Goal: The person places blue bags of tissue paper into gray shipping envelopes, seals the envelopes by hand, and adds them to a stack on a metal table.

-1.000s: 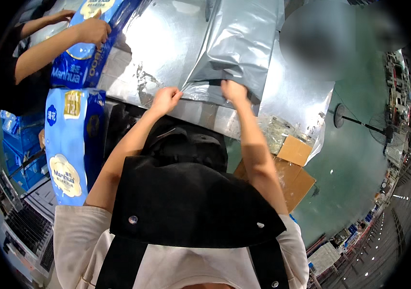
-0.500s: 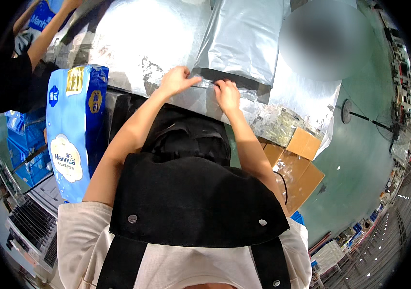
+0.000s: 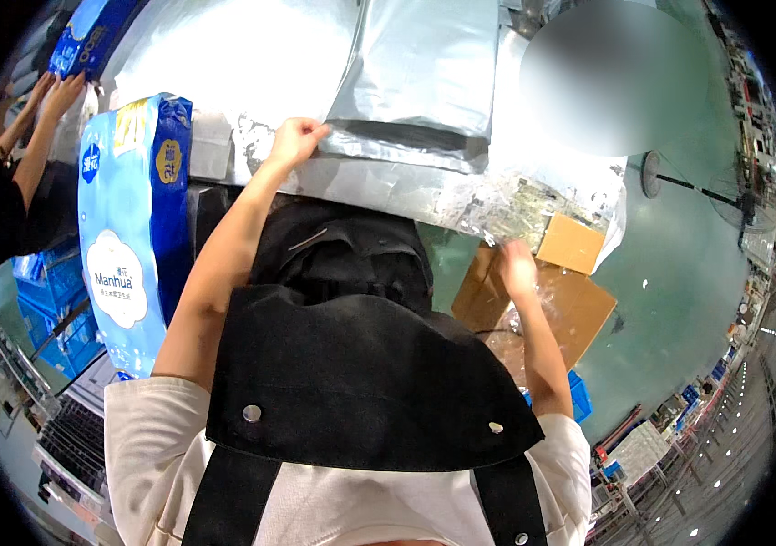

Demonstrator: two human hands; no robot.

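Note:
A grey plastic mailing bag [image 3: 424,86] lies flat on the table, its open flap edge toward me. My left hand [image 3: 297,143] is at the flap's left corner, its thumb and fingers pinched on it. My right hand [image 3: 517,266] is away from the bag, over a cardboard box [image 3: 579,309] below the table's front edge. Its fingers are curled together beside crumpled clear film; what they hold, if anything, is hidden.
A large blue tissue pack [image 3: 119,237] stands at my left. Beyond it, another person's hands [image 3: 60,91] touch a dark blue pack [image 3: 92,41]. Blue crates [image 3: 46,309] sit lower left. A fan [image 3: 652,175] stands on the green floor at right.
My right hand has left the bag's flap and moved right and toward me, over the box. My left hand has shifted slightly left. The bag's flap lies flatter and further left.

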